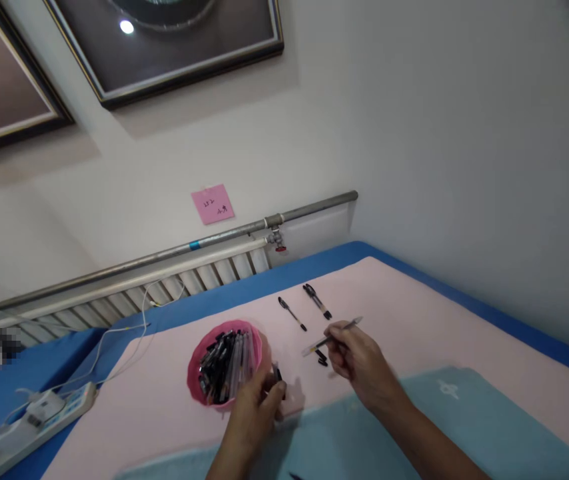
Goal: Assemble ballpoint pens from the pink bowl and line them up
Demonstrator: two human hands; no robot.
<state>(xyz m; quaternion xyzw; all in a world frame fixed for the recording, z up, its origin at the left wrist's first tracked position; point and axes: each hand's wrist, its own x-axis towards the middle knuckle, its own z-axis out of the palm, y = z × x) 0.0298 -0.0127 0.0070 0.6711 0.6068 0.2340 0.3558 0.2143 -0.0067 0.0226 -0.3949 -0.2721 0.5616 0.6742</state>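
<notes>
My right hand [357, 363] is closed in a pinch on a clear-barrelled pen [332, 337], held level just above the pink cloth. My left hand [259, 403] is closed on a small black pen cap [278, 375], right beside a pink bowl [198, 387] full of several pens. Two capped black pens, one [292, 313] and another [317, 301], lie side by side on the cloth beyond my right hand. A small black piece [321, 358] lies under the held pen.
The pink cloth [414, 307] covers a blue-edged surface [284, 270] against a white wall. A white power strip [39, 420] with cables sits at the left. A radiator [164, 283] and pipe run behind. A pink sticky note [212, 203] hangs on the wall.
</notes>
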